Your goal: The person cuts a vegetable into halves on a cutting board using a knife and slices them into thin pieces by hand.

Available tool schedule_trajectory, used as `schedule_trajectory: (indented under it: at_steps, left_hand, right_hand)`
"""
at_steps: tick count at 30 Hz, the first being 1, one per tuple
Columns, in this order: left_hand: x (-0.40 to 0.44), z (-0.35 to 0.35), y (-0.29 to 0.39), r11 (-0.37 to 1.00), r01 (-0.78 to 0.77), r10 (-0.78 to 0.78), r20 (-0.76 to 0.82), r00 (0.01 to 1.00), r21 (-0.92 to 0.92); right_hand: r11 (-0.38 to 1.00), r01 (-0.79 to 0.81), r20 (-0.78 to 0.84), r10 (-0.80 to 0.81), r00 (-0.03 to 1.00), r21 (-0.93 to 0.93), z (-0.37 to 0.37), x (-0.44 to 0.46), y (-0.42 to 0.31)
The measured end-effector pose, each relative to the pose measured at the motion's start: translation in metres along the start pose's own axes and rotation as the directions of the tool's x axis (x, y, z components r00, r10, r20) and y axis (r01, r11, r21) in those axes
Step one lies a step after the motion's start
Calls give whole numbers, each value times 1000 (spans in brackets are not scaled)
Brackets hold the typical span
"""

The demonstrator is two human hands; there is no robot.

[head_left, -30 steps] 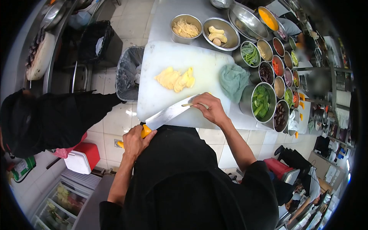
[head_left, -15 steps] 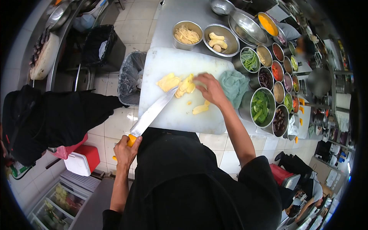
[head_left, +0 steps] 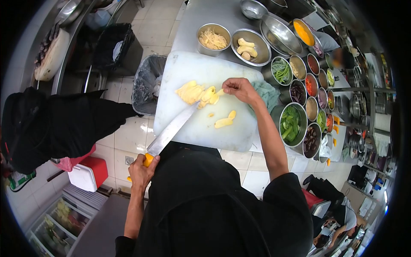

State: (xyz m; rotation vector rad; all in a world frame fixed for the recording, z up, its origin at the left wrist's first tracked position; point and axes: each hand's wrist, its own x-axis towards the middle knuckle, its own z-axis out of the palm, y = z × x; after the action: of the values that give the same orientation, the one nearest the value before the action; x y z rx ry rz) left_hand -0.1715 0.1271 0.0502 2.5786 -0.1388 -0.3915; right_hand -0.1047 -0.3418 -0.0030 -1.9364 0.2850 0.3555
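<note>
My left hand (head_left: 142, 170) is wrapped round the yellow handle of a large kitchen knife (head_left: 173, 129), whose blade slants across a white cutting board (head_left: 188, 66). The knife's tip touches thin pale-yellow slices, apparently ginger (head_left: 190, 92), spread near the middle of the board. My right hand (head_left: 239, 90) pinches one ginger slice (head_left: 220, 92) at the right end of that spread. Nearer to me on the board lie a few loose larger pieces (head_left: 223, 123) and a small scrap. A green cloth (head_left: 266, 96) rests at the board's right edge, partly behind my right wrist.
Beyond the board stand a bowl of pale shreds (head_left: 212, 39) and a bowl with peeled chunks (head_left: 262, 52). Several metal containers of cut vegetables, such as green leaves (head_left: 291, 122), line the right. A lined bin (head_left: 147, 85) stands left. Another person (head_left: 60, 132) is at the left.
My right hand has closed from spread fingers into a pinch on a slice, lifting its edge from the spread. The knife stays nearly in place. The view has shifted slightly.
</note>
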Motion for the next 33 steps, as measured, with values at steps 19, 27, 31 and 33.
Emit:
schedule_trajectory:
  at_steps: [19,27,31,33]
  left_hand:
    - [2,7,-6,1000,-7,7,-29,1000,-2]
    - [-1,7,-7,1000,-18,16,-58,998,-25]
    - [-2,9,-9,999,-19,17,-61,998,-34]
    - [-2,10,-10,999,-15,14,-52,999,-34]
  right_hand:
    - [949,127,-320,-220,921,-287,64,-29,-5]
    - [960,-48,-145,91,985,274,24,-27,20]
    - [957,-171,-8,178,984,233,12,-28,11]
    - [983,-161,-62,167,984,89,23,-24,7]
